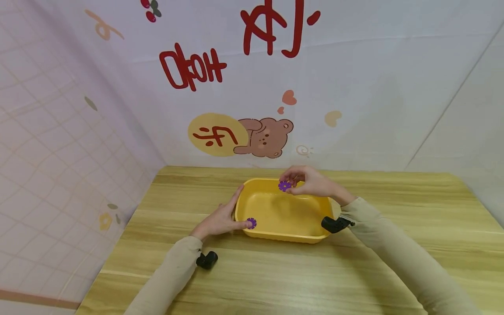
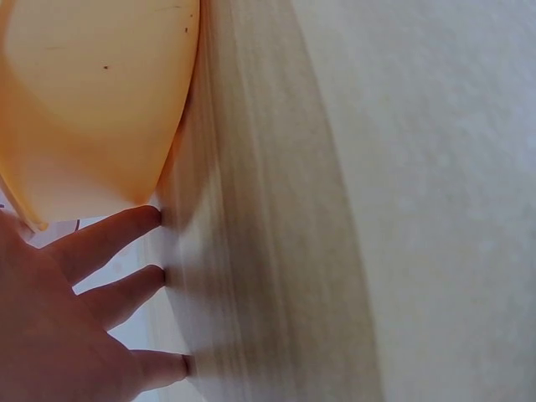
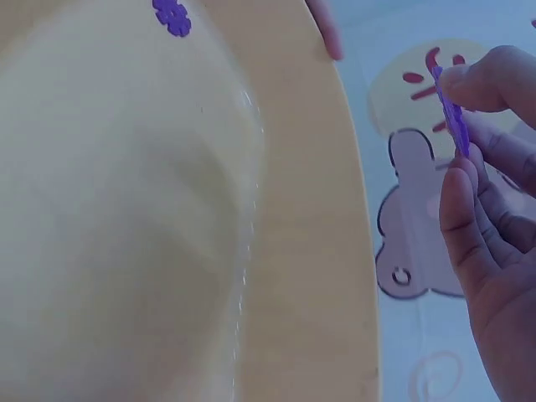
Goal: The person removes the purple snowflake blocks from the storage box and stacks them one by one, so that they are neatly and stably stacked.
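A shallow yellow plastic basin (image 1: 293,237) stands on the wooden table. My left hand (image 1: 220,218) rests against its left end, fingers straight and spread, thumb reaching over the near-left corner. In the left wrist view, fingertips (image 2: 151,216) meet the basin's base and the tabletop. A purple snowflake building piece (image 1: 252,222) appears at the left thumb's tip; the right wrist view shows this piece (image 3: 172,17) inside the basin. Above the far rim, my right hand (image 1: 309,180) pinches a second purple snowflake piece (image 1: 284,186) between thumb and fingers, edge-on in the right wrist view.
Dark wrist cameras (image 1: 207,260) stick out from both sleeves. Behind the wooden table (image 1: 189,179) hangs a pale wall cloth (image 1: 354,87) with a printed bear and red lettering. Another cloth (image 1: 51,131) with a grid pattern borders the left side.
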Available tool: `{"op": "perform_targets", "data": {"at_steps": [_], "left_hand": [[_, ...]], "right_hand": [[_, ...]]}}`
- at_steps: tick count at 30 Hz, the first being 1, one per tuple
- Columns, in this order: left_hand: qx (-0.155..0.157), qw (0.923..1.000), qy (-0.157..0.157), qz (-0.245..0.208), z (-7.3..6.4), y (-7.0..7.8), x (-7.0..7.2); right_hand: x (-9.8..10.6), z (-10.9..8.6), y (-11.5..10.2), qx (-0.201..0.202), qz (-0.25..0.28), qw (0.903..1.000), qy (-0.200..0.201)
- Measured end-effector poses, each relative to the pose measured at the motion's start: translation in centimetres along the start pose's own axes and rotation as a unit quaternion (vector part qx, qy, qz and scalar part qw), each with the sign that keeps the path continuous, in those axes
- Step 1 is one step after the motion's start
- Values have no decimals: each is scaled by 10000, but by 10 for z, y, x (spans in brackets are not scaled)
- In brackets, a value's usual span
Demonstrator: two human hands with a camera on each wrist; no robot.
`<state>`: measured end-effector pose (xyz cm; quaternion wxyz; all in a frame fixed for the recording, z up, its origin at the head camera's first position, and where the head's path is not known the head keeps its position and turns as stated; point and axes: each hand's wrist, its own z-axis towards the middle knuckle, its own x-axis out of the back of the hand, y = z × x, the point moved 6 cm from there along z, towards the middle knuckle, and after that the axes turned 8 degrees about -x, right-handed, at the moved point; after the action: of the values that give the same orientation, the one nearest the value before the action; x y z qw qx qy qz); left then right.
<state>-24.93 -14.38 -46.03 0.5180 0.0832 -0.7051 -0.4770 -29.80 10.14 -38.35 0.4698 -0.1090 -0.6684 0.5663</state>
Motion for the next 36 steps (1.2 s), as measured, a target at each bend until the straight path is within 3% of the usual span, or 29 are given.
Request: {"op": "perform_targets", "data": {"at_steps": [14, 36], "left_hand": [[17, 9999, -15, 100, -1, -1, 2], [-63, 9999, 8, 117, 1, 0, -1]], "right_hand": [[41, -32, 18, -210, 39, 9981, 573], [70, -93, 67, -271, -241, 9912, 1274]]}}
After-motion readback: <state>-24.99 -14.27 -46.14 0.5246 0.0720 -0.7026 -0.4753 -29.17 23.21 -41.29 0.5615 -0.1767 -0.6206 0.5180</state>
